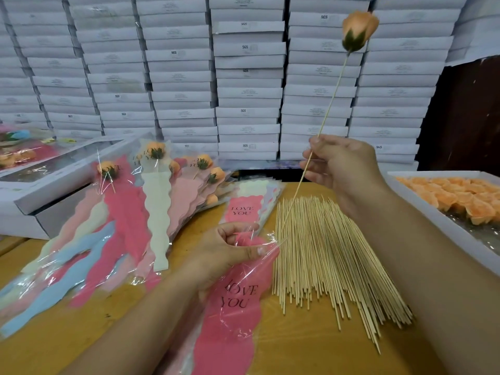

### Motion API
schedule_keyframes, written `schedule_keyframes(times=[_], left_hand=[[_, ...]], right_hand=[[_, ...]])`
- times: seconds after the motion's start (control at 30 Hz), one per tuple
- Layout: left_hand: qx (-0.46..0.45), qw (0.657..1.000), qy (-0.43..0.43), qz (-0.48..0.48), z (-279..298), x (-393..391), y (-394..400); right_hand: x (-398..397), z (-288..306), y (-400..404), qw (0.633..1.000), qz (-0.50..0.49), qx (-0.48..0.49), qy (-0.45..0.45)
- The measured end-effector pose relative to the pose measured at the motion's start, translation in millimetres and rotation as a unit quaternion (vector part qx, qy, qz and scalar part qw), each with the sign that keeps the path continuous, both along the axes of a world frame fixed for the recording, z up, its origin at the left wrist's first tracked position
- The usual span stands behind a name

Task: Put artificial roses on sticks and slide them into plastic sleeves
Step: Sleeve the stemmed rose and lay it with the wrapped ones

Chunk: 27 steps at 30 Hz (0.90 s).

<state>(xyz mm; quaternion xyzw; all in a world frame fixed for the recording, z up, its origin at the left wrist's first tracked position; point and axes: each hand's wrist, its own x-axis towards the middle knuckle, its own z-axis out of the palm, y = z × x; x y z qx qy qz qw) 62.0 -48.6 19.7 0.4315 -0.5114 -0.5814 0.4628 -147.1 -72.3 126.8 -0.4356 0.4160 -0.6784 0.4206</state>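
My right hand (341, 166) pinches a thin wooden stick (331, 100) with an orange artificial rose (358, 29) on its upper end, held high and tilted. The stick's lower tip points down at the mouth of a pink "LOVE YOU" plastic sleeve (235, 301). My left hand (230, 253) grips that sleeve near its top, holding the clear plastic open above the table. A flat pile of empty sleeves (244, 209) lies just behind it.
A heap of bare wooden sticks (324, 255) lies on the yellow table (297, 347). Finished sleeved roses (130, 209) fan out at the left. A white tray of loose orange roses (460, 198) sits at the right. Stacked white boxes (243, 77) fill the back.
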Motion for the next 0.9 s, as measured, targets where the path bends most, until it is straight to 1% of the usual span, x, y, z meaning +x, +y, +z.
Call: schedule_keyframes(times=[0.27, 0.47, 0.6, 0.73, 0.9], left_hand=[[-0.004, 1.000, -0.006, 0.001, 0, -1, 0], [0.001, 1.000, 0.023, 0.007, 3, -2, 1], [0.011, 1.000, 0.017, 0.020, 2, -2, 1], [0.030, 0.999, -0.002, 0.016, 1, -2, 2], [0.038, 0.999, -0.001, 0.001, 2, -3, 4]], right_hand=[[-1, -22, -4, 0.999, 0.004, 0.027, 0.020], [10, -34, 1, 0.997, 0.053, 0.048, 0.041], [20, -44, 4, 0.994, 0.075, 0.063, 0.048], [23, -45, 6, 0.994, 0.075, 0.066, 0.041], [21, -40, 7, 0.997, 0.059, 0.052, 0.023]])
